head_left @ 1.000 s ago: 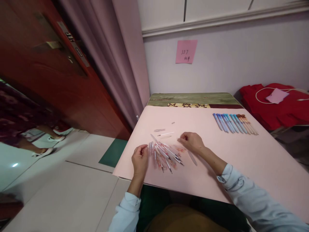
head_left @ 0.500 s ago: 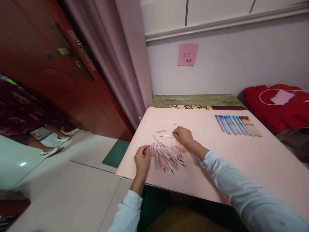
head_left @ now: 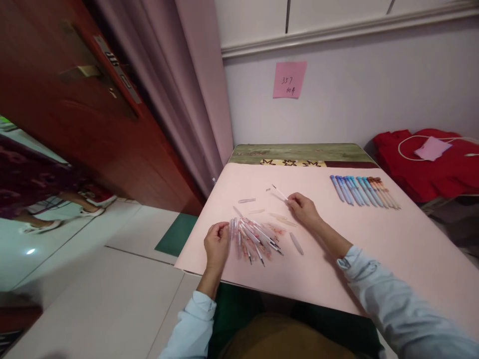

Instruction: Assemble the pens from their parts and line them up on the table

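Note:
My right hand (head_left: 305, 209) pinches a thin white pen refill (head_left: 280, 193), its dark tip pointing up and to the left, above the table. At the left edge of a pile, my left hand (head_left: 217, 244) has thumb and fingers pressed together; what they hold, if anything, is too small to make out. The pile has clear pen barrels (head_left: 238, 244) with pinkish patterns and several white refills (head_left: 261, 257) with dark tips. A clear barrel part (head_left: 296, 243) lies right of the pile, and another (head_left: 247, 200) lies behind it.
Several assembled pens (head_left: 362, 192) in blue and brown lie in a row on the pink-covered table (head_left: 374, 259). Red cloth (head_left: 445, 174) with a cable is beyond the right edge. A wooden door (head_left: 123, 159) and curtain stand left, where a person's legs (head_left: 71, 199) show.
My right hand has moved right with the refill, which now points up-left instead of lying level. Barrel parts show where that hand was. My left hand stays by the pile.

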A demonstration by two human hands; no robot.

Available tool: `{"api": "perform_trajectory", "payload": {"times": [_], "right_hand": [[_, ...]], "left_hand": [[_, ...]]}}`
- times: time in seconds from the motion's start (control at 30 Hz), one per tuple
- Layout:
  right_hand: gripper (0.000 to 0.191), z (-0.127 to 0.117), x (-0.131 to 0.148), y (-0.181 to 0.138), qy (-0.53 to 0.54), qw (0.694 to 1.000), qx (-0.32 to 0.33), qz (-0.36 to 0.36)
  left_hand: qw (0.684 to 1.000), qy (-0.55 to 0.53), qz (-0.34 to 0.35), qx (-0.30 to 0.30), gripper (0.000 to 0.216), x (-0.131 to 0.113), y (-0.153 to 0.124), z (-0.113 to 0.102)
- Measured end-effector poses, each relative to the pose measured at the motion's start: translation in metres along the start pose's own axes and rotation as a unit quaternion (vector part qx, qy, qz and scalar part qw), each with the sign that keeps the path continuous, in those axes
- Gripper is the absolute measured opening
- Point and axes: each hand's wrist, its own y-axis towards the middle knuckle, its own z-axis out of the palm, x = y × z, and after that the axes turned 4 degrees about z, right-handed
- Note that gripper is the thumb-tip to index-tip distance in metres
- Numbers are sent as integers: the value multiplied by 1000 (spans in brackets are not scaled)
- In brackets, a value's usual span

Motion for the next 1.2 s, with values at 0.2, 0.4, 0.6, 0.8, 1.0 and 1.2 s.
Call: {"api": "perform_trajectory", "payload": {"times": [0.2,0.4,0.6,0.8,1.0,1.2], "right_hand": [[26,-20,-20,-24,83,995,-37,37],[24,-18,-14,-30,84,993,-65,42],[34,-16,-18,-30,141,987,-75,36],[29,-19,-16,-27,112,991,-67,24],[24,-19,-15,-25,139,986,-84,46],[22,-16,-16,-26,186,976,-85,73]], "left_hand": [[997,-38,-60,20,25,-3,18,-4],[998,36,43,30,23,-37,72,16],[924,285,154,203,23,-54,102,70],[890,340,168,253,13,-52,114,92],[907,318,164,220,18,-67,106,79],[869,311,235,305,11,-73,97,82]]}}
